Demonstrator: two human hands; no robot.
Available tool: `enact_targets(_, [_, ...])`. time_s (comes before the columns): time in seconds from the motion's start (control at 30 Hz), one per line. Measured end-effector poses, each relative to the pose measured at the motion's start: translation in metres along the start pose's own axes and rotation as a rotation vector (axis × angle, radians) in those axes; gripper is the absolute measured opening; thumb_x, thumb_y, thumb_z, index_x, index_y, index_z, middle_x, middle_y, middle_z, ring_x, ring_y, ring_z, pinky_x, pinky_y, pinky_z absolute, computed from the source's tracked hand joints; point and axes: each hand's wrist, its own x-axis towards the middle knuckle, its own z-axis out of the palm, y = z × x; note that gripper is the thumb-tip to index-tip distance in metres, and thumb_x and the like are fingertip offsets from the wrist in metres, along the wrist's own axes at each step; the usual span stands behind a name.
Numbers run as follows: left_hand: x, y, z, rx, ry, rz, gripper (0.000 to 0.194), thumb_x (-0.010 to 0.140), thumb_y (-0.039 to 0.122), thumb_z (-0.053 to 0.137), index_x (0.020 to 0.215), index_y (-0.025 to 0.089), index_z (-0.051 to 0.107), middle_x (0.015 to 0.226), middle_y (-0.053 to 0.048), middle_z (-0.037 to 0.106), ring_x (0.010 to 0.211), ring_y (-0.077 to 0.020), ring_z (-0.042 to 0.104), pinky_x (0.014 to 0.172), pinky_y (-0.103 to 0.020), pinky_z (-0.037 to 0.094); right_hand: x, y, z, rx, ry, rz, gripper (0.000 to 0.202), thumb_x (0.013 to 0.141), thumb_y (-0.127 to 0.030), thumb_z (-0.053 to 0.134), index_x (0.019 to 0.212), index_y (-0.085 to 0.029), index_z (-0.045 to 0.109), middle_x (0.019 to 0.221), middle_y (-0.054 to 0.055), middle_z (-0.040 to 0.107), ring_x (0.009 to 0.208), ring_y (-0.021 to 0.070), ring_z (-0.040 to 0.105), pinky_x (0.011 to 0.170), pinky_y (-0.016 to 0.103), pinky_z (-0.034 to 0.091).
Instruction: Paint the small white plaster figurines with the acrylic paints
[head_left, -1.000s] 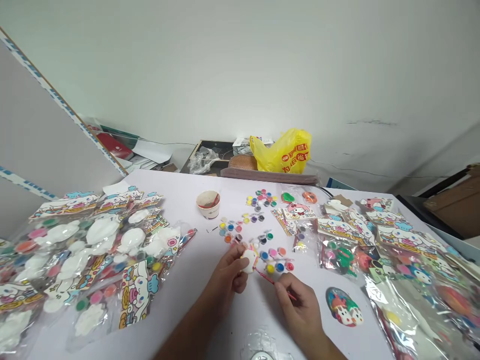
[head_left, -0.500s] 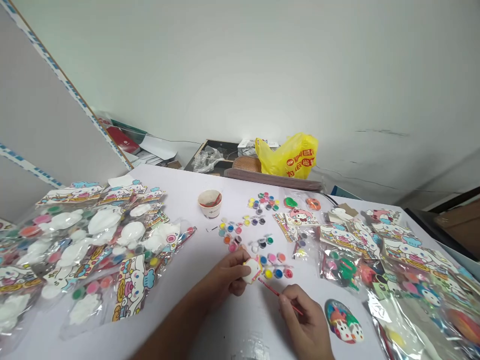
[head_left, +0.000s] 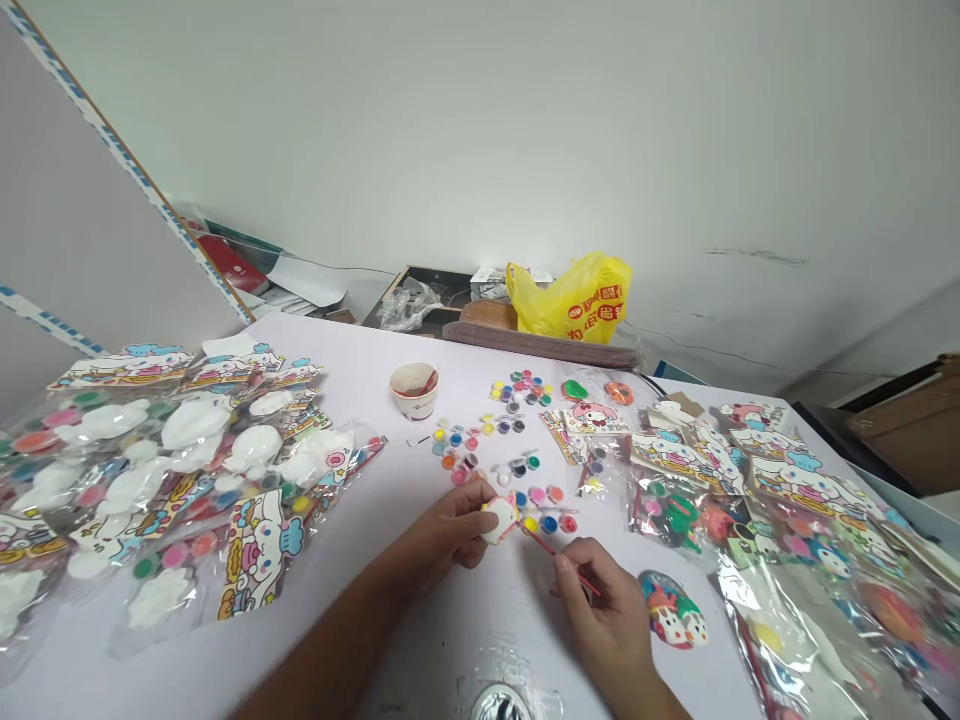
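My left hand (head_left: pixel 459 525) pinches a small white plaster figure (head_left: pixel 498 519) with a yellow and pink painted edge. In my right hand (head_left: pixel 600 605) is a thin red paintbrush (head_left: pixel 553 553), its tip close to the figure's right edge; whether it touches I cannot tell. Just beyond the figure stand small paint pots (head_left: pixel 550 524) in yellow, blue, red and pink. A painted round plaster piece (head_left: pixel 673 611) lies right of my right hand. Farther back is a paper cup (head_left: pixel 415 391) with a red stick-like thing inside.
Bagged white plaster kits (head_left: pixel 196 420) cover the table's left side. More bagged kits (head_left: pixel 810 545) lie on the right. More paint pots (head_left: pixel 521 389) stand toward the back. A yellow plastic bag (head_left: pixel 574 298) sits beyond the far edge, near the wall. A round shiny object (head_left: pixel 501 703) shows at the front edge.
The view has tilted and shifted slightly, so the table sits a little higher. The figure in my left hand is turned slightly. Both hands keep their holds.
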Motion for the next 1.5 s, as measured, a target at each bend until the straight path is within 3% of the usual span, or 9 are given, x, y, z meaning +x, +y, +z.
enact_targets(0.4, [-0.0016, 0.0019, 0.0028, 0.029, -0.006, 0.008, 0.025, 0.08, 0.028, 0.067, 0.078, 0.017, 0.045, 0.072, 0.005, 0.038, 0.05, -0.0036, 0.019, 0.051, -0.025, 0.011, -0.0012, 0.0009, 0.0015, 0.01, -0.042, -0.009, 0.037, 0.093, -0.041, 0.051, 0.063, -0.019, 0.048, 0.052, -0.004, 0.043, 0.047, 0.0115, 0.036, 0.048, 0.025, 0.027])
enact_targets(0.7, [-0.001, 0.0015, 0.0016, 0.031, -0.008, -0.005, 0.028, 0.079, 0.031, 0.07, 0.078, 0.017, 0.046, 0.073, 0.006, 0.037, 0.05, -0.0033, 0.018, 0.051, -0.025, 0.011, 0.0008, 0.0002, 0.0015, 0.002, -0.001, 0.007, 0.037, 0.093, -0.042, 0.051, 0.063, -0.019, 0.049, 0.053, -0.003, 0.044, 0.048, 0.0117, 0.038, 0.047, 0.024, 0.029])
enact_targets(0.97, [-0.0011, 0.0004, 0.0016, 0.019, 0.002, 0.005, 0.029, 0.077, 0.032, 0.071, 0.078, 0.017, 0.046, 0.073, 0.006, 0.037, 0.049, -0.0028, 0.019, 0.051, -0.025, 0.01, -0.0028, -0.0008, 0.0045, 0.029, -0.098, -0.024, 0.038, 0.094, -0.041, 0.049, 0.062, -0.02, 0.042, 0.054, -0.005, 0.031, 0.051, 0.0116, 0.028, 0.048, 0.025, 0.024])
enact_targets(1.5, [-0.0012, 0.0009, 0.0026, 0.02, 0.002, 0.004, 0.029, 0.077, 0.032, 0.07, 0.078, 0.018, 0.045, 0.073, 0.006, 0.036, 0.049, -0.0025, 0.02, 0.051, -0.024, 0.01, -0.0039, -0.0042, 0.0062, 0.002, -0.087, -0.036, 0.04, 0.093, -0.043, 0.049, 0.061, -0.02, 0.043, 0.053, -0.005, 0.031, 0.048, 0.0112, 0.028, 0.046, 0.024, 0.024])
